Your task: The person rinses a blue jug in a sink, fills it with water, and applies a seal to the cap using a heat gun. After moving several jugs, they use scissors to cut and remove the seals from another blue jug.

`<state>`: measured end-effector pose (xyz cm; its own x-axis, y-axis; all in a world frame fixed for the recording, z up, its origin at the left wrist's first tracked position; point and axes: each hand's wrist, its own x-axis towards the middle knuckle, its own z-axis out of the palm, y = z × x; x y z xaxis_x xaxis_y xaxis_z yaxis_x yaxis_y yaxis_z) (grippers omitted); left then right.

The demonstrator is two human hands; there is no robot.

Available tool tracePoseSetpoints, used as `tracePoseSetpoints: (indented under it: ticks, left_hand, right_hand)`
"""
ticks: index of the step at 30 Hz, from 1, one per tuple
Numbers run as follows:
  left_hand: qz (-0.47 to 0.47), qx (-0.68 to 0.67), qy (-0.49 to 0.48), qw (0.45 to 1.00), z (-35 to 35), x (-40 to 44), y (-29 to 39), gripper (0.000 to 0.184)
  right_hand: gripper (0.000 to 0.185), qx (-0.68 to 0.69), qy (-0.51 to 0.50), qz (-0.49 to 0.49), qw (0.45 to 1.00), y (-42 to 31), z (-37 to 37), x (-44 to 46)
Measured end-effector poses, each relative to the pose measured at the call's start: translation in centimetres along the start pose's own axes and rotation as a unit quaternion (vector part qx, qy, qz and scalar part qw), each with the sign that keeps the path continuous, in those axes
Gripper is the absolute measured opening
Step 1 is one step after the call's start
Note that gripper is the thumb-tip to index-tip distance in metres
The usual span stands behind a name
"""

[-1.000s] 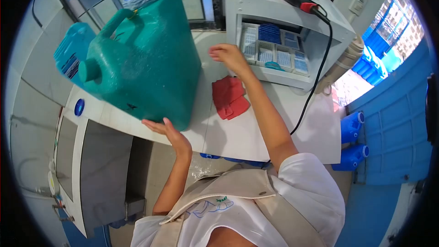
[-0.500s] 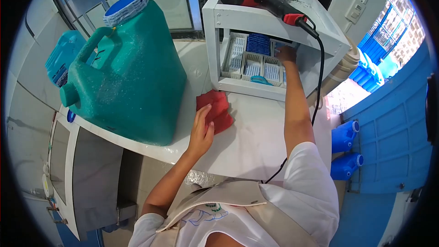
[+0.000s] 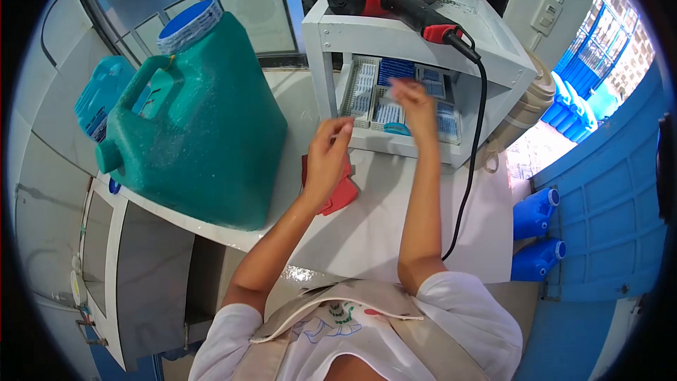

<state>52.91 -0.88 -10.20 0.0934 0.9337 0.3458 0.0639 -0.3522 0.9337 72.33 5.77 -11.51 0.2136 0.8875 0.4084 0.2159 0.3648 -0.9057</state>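
Observation:
My right hand (image 3: 416, 107) is raised in front of the low white shelf, its fingers pinched and blurred. A pale sliver seems to show at the fingertips, too faint to name. Behind it are white baskets (image 3: 361, 92) holding stacks of small printed labels, a dark blue bundle (image 3: 395, 70) and a teal tool (image 3: 397, 129). My left hand (image 3: 326, 161) hovers over a folded red cloth (image 3: 341, 196), thumb and fingers slightly apart, with nothing visible in it. To its left stands a large green jug (image 3: 204, 127) with a blue cap wrapped in a printed band.
A red and black heat gun (image 3: 395, 3) lies on top of the white shelf (image 3: 423, 142); its black cord (image 3: 482, 141) hangs over the front right. A lighter teal container (image 3: 106, 95) stands behind the jug. Blue jugs (image 3: 537, 213) are by the blue door at right.
My right hand has come out of the back right basket, toward me and to the left. My left hand has lifted off the red cloth and moved up toward the shelf.

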Motion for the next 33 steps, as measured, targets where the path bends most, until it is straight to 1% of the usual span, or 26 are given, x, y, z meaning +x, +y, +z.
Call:
tracePoseSetpoints:
  ticks: [1,2,3,4,6,7,9,11,14,16,18,19,20,21,22,24,25,26,27,28,29,30,31,32,33]
  left_hand:
    - [-0.035,-0.061,0.025,0.997,0.2,0.8,1.0,0.020]
    - [-0.033,-0.059,0.029,0.997,0.1,1.4,1.7,0.020]
    - [-0.047,-0.108,0.021,0.993,-0.1,1.8,2.3,0.018]
    - [-0.061,-0.156,0.013,0.986,-0.4,1.9,2.8,0.018]
    - [-0.049,-0.164,0.017,0.985,-1.7,1.3,3.7,0.018]
    - [-0.038,-0.171,0.015,0.984,-2.4,1.0,4.1,0.018]
    - [-0.023,-0.155,0.019,0.987,-3.7,0.2,5.1,0.017]
    - [-0.009,-0.140,0.025,0.990,-4.5,-0.7,6.1,0.017]
    - [0.000,-0.174,0.022,0.984,-5.5,-2.1,7.7,0.016]
    - [-0.019,-0.088,0.007,0.996,-6.5,-2.9,8.6,0.013]
    - [0.000,-0.087,0.012,0.996,-7.5,-3.5,8.7,0.012]
    - [0.018,-0.084,0.015,0.996,-8.0,-3.9,8.9,0.011]
    - [0.019,-0.083,0.023,0.996,-8.4,-4.3,9.1,0.011]
    - [0.070,-0.034,0.040,0.996,-8.7,-4.8,9.5,0.011]
    - [0.119,0.016,0.057,0.991,-9.1,-5.2,9.9,0.012]
    - [0.132,0.039,0.087,0.987,-10.0,-5.9,11.0,0.011]
    - [0.145,0.062,0.106,0.982,-10.7,-6.3,11.3,0.010]
    - [0.152,0.025,0.114,0.982,-11.6,-6.5,11.3,0.009]
    - [0.153,0.028,0.118,0.981,-12.4,-6.8,11.7,0.009]
    - [0.150,0.016,0.114,0.982,-13.3,-7.3,12.2,0.009]
    - [0.147,0.005,0.110,0.983,-14.3,-7.8,12.7,0.010]
    - [0.167,0.035,0.116,0.978,-15.3,-8.5,13.2,0.010]
    - [0.171,0.036,0.118,0.978,-16.0,-9.0,13.5,0.010]
    - [0.174,0.030,0.131,0.976,-16.7,-9.7,13.8,0.009]
    - [0.178,0.024,0.144,0.973,-17.5,-10.2,13.9,0.009]
  right_hand:
    - [0.023,0.033,-0.023,-0.069,0.997,-1.4,1.9,-1.7]
    - [0.028,0.036,-0.063,-0.097,0.993,-2.3,3.2,-3.0]
    - [0.034,0.039,-0.104,-0.125,0.986,-3.2,4.2,-4.0]
    - [0.034,0.042,-0.108,-0.128,0.985,-4.6,5.0,-4.9]
    - [0.055,0.100,-0.054,-0.131,0.985,-7.9,6.1,-6.4]
    - [0.055,0.101,-0.056,-0.133,0.984,-9.0,6.1,-6.9]
    - [0.073,0.243,-0.105,-0.052,0.963,-10.6,6.4,-7.9]
    - [0.074,0.239,-0.122,-0.057,0.961,-11.1,6.7,-8.4]
    - [0.075,0.240,-0.144,-0.072,0.957,-13.2,7.4,-9.6]
    - [0.075,0.246,-0.149,-0.083,0.954,-15.0,8.1,-10.7]
    - [0.062,0.223,-0.130,-0.053,0.965,-16.0,8.4,-11.8]
    - [0.062,0.224,-0.136,-0.052,0.964,-16.4,8.5,-12.0]
    - [0.052,0.234,-0.144,-0.018,0.961,-16.7,8.4,-11.8]
    - [0.042,0.245,-0.152,0.016,0.957,-17.0,8.4,-11.7]
    - [0.022,0.161,-0.138,-0.004,0.977,-16.9,8.4,-11.7]
    - [0.017,0.104,-0.160,-0.035,0.981,-17.8,8.4,-10.9]
    - [0.013,0.066,-0.134,-0.080,0.986,-18.9,7.7,-9.7]
    - [0.017,-0.040,-0.029,-0.173,0.984,-20.3,6.9,-7.9]
    - [0.026,-0.188,0.095,-0.232,0.950,-21.1,5.9,-4.7]
    - [0.032,-0.284,0.142,-0.327,0.890,-22.8,5.0,-2.4]
    - [0.034,-0.457,0.155,-0.323,0.815,-21.7,3.7,1.8]
    - [0.037,-0.613,0.164,-0.306,0.710,-20.6,2.5,5.9]
    - [0.036,-0.638,0.040,-0.162,0.752,-21.5,2.6,8.5]
    - [0.036,-0.638,-0.087,-0.011,0.765,-22.2,2.5,10.5]
    - [0.036,-0.638,-0.084,-0.015,0.765,-22.1,2.6,11.7]
